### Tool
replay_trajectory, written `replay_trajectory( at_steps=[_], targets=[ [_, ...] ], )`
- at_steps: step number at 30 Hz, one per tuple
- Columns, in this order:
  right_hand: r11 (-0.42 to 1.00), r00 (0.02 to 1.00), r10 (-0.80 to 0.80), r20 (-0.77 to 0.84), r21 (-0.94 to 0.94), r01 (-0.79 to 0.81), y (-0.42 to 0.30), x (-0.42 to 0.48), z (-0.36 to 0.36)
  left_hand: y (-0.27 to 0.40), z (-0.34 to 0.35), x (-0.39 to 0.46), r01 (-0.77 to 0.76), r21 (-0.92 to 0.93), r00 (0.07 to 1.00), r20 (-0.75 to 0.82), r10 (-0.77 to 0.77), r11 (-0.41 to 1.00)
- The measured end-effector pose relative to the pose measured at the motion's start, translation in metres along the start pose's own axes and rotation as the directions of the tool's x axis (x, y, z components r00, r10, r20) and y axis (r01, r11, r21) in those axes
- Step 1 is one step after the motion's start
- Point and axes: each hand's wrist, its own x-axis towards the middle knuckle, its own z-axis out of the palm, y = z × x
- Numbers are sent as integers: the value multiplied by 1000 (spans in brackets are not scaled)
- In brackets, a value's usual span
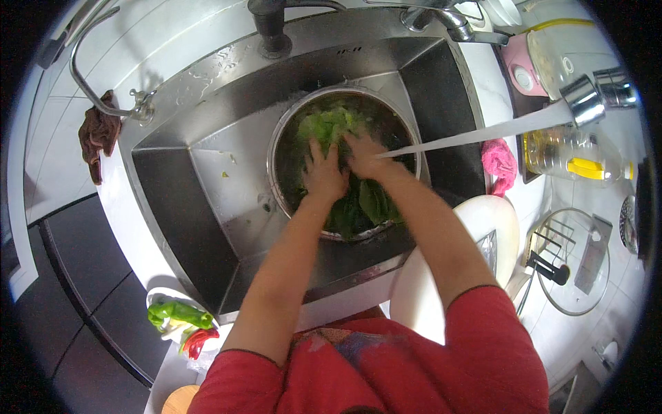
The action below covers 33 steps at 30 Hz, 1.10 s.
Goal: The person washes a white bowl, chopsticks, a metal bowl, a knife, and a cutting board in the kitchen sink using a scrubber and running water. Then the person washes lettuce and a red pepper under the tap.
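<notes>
A round metal basin [272, 164] holds water and leafy green vegetables, inside a stainless steel sink [222, 207]. My left hand [325, 175] reaches into it with fingers apart, its tips at a pale green clump of leaves [328, 123]. Close beside it, my right hand [363, 155] is also at the clump; blur and water hide how its fingers close. Darker broad leaves [375, 201] lie nearer to me, below both hands. A stream of water [486, 133] runs from the faucet spout [583, 101] at the right and strikes near my right wrist.
A white cutting board [486, 220] leans by the sink's right front. Green and red peppers [181, 318] sit in a white bowl at the front left. A pink cloth [499, 160], an oil jug [574, 155] and a glass lid [574, 295] are at the right.
</notes>
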Motion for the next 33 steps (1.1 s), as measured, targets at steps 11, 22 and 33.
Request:
replay_trajectory(
  at_steps=[11,22,33],
  targets=[
    [762,950,145,277,581,-286,12,23,-32,-14,-33,23,417,-752,909,351,-226,509],
    [983,996,15,-90,184,2,28,-1,-65,-49,-8,14,6,-728,987,-106,-121,686],
    [975,997,67,-27,216,-59,29,22,-37,-42,-10,19,93,-417,985,-94,-145,904]
  ],
)
